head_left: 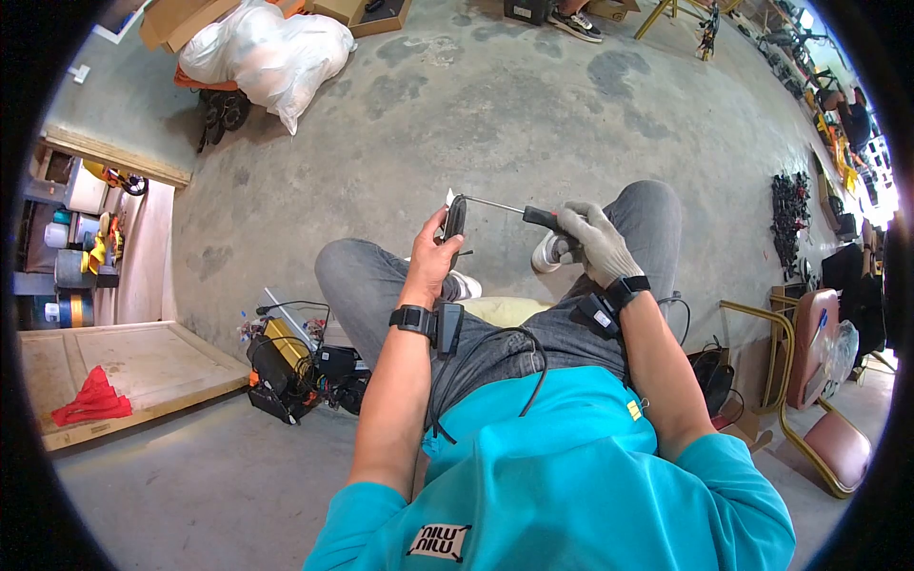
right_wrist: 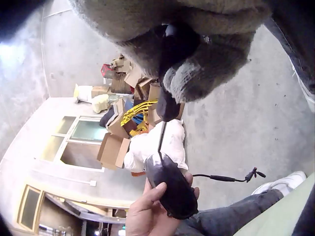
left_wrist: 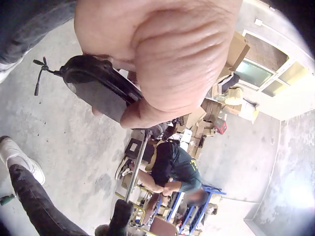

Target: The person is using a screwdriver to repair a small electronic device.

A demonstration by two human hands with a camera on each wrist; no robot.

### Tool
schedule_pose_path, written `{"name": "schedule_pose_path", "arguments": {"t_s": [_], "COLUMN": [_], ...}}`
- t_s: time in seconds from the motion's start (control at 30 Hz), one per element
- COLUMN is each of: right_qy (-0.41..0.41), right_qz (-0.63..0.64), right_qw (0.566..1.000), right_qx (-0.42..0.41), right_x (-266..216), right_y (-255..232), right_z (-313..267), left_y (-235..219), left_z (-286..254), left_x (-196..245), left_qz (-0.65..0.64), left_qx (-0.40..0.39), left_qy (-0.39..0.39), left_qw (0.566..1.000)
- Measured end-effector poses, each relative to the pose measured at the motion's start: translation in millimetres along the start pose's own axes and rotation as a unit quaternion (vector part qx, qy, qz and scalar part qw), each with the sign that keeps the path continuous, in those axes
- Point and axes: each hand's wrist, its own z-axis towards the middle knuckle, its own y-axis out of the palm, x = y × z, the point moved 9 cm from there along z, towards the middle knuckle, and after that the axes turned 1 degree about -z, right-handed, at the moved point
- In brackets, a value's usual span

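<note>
My bare left hand (head_left: 430, 259) grips a black oval casing (head_left: 456, 219) in front of my lap, thumb on one side and fingers on the other. A short thin cable (right_wrist: 216, 177) with small plugs hangs from the casing, best seen in the right wrist view. In my right hand (head_left: 600, 246), which wears a grey knit glove, I hold a screwdriver (head_left: 540, 218) by its black handle. Its long metal shaft (left_wrist: 138, 167) points left, and the tip meets the upper end of the casing. The glove hides part of the handle.
Below the hands are my knees and the concrete floor (head_left: 495, 124). A pile of black electrical parts (head_left: 286, 376) lies by my left leg. White bags (head_left: 271, 57) are ahead left, a chair (head_left: 819, 352) stands right, and a red cloth (head_left: 93, 398) lies on a wooden panel.
</note>
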Motion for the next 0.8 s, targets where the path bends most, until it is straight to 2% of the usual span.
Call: {"name": "schedule_pose_path", "arguments": {"t_s": [0.07,0.1,0.17,0.27,0.37,0.5,0.57,0.7,0.77,0.8], "right_qy": [0.04,0.04,0.026,-0.008,0.01,0.049,0.012,-0.009,0.048,0.048], "right_qz": [0.045,0.044,0.024,-0.047,-0.009,0.041,0.012,-0.019,0.022,0.022], "right_qw": [0.995,0.995,0.999,0.999,1.0,0.997,1.0,1.0,0.997,0.997], "right_qx": [-0.083,-0.083,0.012,0.017,0.017,-0.034,0.008,0.013,-0.049,-0.049], "right_x": [17,12,-6,-12,16,15,-4,-5,-1,-3], "right_y": [5,10,8,4,-4,5,7,2,9,11], "right_z": [10,6,-8,-11,9,4,-6,-3,-3,-4], "left_y": [0,0,0,0,0,0,1,1,2,2], "left_z": [0,1,0,0,-1,0,-1,-2,-2,-3], "left_x": [0,0,-1,-1,0,-1,0,3,4,4], "left_qz": [0.001,0.001,0.001,0.0,0.005,0.016,0.016,0.005,0.008,0.008], "left_qx": [-0.002,-0.002,-0.002,0.0,0.004,0.0,0.0,0.006,0.003,0.004], "left_qy": [0.002,0.0,-0.003,-0.003,-0.005,-0.009,-0.006,-0.003,-0.003,-0.003], "left_qw": [1.0,1.0,1.0,1.0,1.0,1.0,1.0,1.0,1.0,1.0]}}
